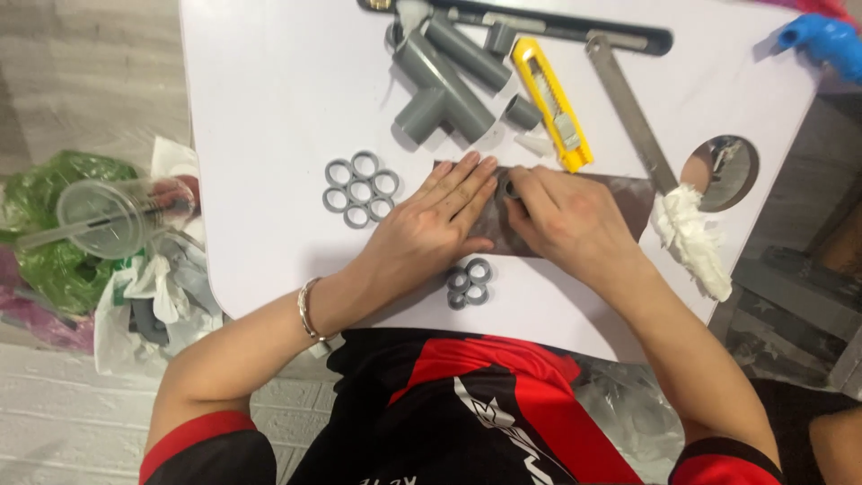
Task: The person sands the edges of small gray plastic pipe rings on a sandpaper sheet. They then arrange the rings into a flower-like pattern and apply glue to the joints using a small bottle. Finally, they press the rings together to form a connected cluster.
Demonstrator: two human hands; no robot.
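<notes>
Grey plastic ring (508,186), one, a short slice of pipe: pinched on the dark sheet (575,220) by the curled fingers of the right hand (564,216), near the middle of the white table (269,99). Judged light, stiff and smooth, likely slippery; best taken by the outer wall between thumb and finger, since it is too short to grip any other way.

Left hand (431,229): flat, fingers stretched out, pressing the sheet down just beside the ring, holding nothing.

Further grey rings: cluster of seven (360,189), six around one, left of the left hand; cluster of four (469,283) near the table's front edge, though this group is small and partly hard to separate.

Grey pipe fittings (444,85): one tee with several loose stubs beyond the hands.

Yellow utility knife (552,103): one. Metal ruler (633,112): one. White rag (691,238): one.
</notes>
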